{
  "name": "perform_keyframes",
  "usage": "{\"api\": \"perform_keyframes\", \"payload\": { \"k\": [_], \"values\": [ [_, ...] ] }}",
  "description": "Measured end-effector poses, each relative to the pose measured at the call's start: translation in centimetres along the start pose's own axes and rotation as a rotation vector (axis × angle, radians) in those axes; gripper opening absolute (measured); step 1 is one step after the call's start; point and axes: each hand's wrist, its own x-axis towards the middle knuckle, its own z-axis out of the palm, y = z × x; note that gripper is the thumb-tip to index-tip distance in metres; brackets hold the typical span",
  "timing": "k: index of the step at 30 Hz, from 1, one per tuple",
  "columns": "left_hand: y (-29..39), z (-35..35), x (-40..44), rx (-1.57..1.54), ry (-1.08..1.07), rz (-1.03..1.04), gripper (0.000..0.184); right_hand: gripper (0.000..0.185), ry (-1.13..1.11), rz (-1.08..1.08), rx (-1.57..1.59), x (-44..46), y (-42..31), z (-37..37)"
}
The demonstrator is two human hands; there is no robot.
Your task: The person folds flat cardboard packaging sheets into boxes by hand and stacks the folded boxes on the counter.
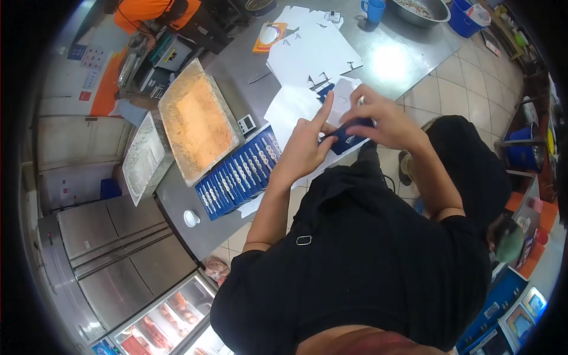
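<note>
A small dark blue cardboard box (345,142) with white print is between my hands, just above the table's near edge. My left hand (305,145) grips its left end, the thumb on the front and the index finger stretched upward. My right hand (381,118) curls over its right side, thumb and fingers bent around the upper edge; part of the box is hidden there. White sheets of flat card (293,106) lie under and beyond my hands. To the left, a long row of blue printed boxes (236,177) stands packed together.
Behind the row are a deep tray of orange powder (201,124), a whitish tray (145,157) and a small digital scale (246,123). Flat white cartons (313,50), a blue mug (373,10) and a metal bowl (421,10) lie farther back. A person in orange (157,12) stands across the table.
</note>
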Motion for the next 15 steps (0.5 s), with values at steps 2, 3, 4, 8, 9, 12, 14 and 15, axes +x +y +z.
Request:
{"api": "perform_keyframes", "payload": {
  "k": [2,3,4,8,9,12,14,15],
  "values": [
    [0.0,0.2,0.0,0.006,0.005,0.008,0.084,0.033,-0.214,-0.003,-0.082,-0.3,0.0,0.0],
    [-0.2,0.2,0.0,-0.014,0.000,-0.014,0.079,0.033,-0.208,0.001,-0.081,-0.5,0.1,-0.2],
    [-0.3,0.1,-0.1,-0.033,-0.004,-0.037,0.074,0.042,-0.205,0.046,0.005,-0.6,0.2,-0.7],
    [-1.9,-1.0,0.2,0.058,-0.073,0.174,0.055,0.067,0.008,0.280,0.232,-1.1,4.9,-2.0],
    [-1.8,-1.5,0.3,0.012,-0.101,0.163,0.045,0.070,0.253,0.429,0.367,-1.5,6.7,-1.8],
    [-3.4,-1.8,0.9,-0.107,-0.151,0.229,0.034,0.070,0.111,0.646,1.108,-3.6,11.2,-1.5],
    [-4.6,-2.1,2.2,-0.156,-0.246,0.287,0.032,0.077,-0.023,0.569,1.316,-4.8,13.3,0.0],
    [-5.0,-2.1,3.1,-0.156,-0.255,0.284,0.032,0.081,-0.025,0.537,1.371,-5.0,12.8,0.6]
  ]
}}
